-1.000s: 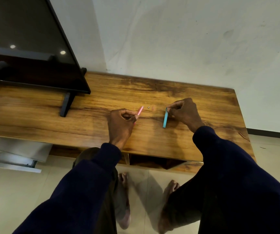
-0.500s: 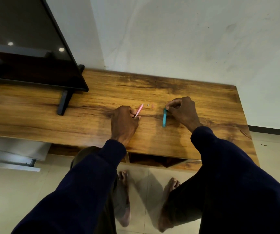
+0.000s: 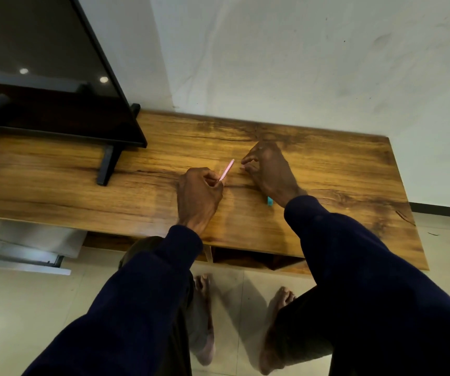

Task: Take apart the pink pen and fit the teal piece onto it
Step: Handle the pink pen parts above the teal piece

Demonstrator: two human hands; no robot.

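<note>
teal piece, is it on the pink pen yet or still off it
Off. The teal piece lies on the wooden table, mostly hidden under the right wrist, while the left hand holds the pink pen apart from it.

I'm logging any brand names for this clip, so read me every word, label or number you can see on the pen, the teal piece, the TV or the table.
None can be read.
Pink pen, in the left hand: no print shows.
Teal piece, mostly hidden under the right hand's wrist: no mark visible.
TV screen: dark, only reflections, no logo.
Wooden table: bare grain, no label.
</note>
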